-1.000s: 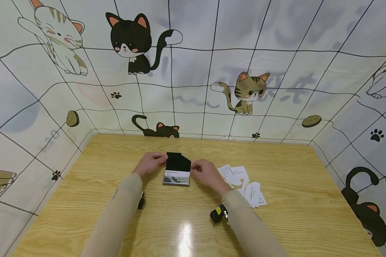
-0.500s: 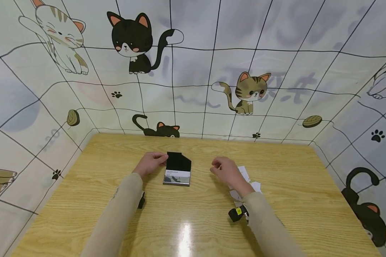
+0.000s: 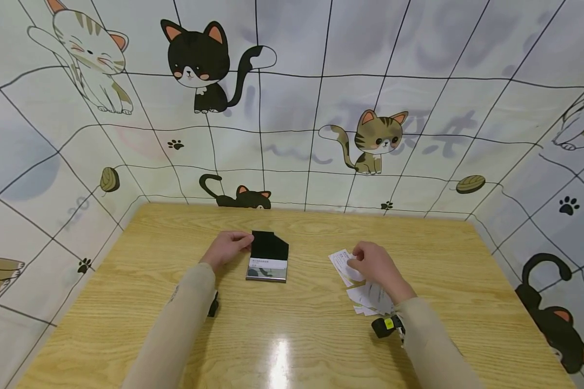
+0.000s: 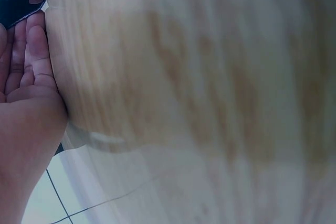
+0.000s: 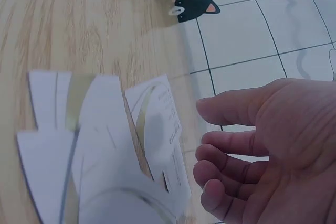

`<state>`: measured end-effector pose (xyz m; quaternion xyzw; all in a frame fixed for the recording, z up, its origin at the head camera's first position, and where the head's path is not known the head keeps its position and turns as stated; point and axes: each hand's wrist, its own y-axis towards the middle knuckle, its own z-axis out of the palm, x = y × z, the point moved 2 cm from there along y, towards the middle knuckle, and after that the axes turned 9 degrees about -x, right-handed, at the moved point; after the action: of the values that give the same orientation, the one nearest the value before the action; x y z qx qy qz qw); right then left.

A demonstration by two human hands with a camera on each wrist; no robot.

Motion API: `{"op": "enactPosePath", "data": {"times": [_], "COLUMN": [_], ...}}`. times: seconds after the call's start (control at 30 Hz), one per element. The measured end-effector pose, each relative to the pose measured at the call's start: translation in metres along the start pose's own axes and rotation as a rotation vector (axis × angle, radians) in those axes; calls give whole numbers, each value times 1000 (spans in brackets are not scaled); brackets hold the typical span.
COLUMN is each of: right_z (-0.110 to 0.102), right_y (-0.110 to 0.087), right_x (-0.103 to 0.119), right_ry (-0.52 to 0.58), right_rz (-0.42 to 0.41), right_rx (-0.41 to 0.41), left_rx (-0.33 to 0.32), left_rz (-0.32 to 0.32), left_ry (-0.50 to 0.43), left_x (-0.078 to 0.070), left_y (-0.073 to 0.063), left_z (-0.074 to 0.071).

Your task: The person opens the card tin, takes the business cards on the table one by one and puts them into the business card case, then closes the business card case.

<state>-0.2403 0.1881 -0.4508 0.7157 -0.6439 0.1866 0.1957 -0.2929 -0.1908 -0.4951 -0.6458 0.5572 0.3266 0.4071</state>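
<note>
Your right hand [image 3: 378, 266], thumb apart, fingers loosely bent, hung holding nothing over the white cards [image 3: 362, 296]. Card case [image 3: 267, 272] lay to its left, long axis away from you, flap [image 3: 267, 247] pinched in your left hand [image 3: 225, 249].

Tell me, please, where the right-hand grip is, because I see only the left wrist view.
Observer: The right-hand grip covers part of the loose white cards in the head view.
Operator: Thank you; could you tell me whether it is holding one of them?
Observer: No card shows in it in the right wrist view.
Operator: And would you kindly say what shows in the case whose dark corner I can see?
Observer: A printed card shows in the open card case.
</note>
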Motion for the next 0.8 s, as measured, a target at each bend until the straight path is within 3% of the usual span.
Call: {"op": "enactPosePath", "data": {"times": [0.53,0.8], "right_z": [-5,-3], "right_y": [-12,-18], "right_x": [-9,-10], "right_ry": [-107,-78], "right_rz": [137,164], "right_rx": [113,130], "left_rx": [5,4], "left_rz": [-12,3], "left_ry": [-28,-20], "left_x": [3,2], "left_y": [1,1], "left_z": [0,0]}}
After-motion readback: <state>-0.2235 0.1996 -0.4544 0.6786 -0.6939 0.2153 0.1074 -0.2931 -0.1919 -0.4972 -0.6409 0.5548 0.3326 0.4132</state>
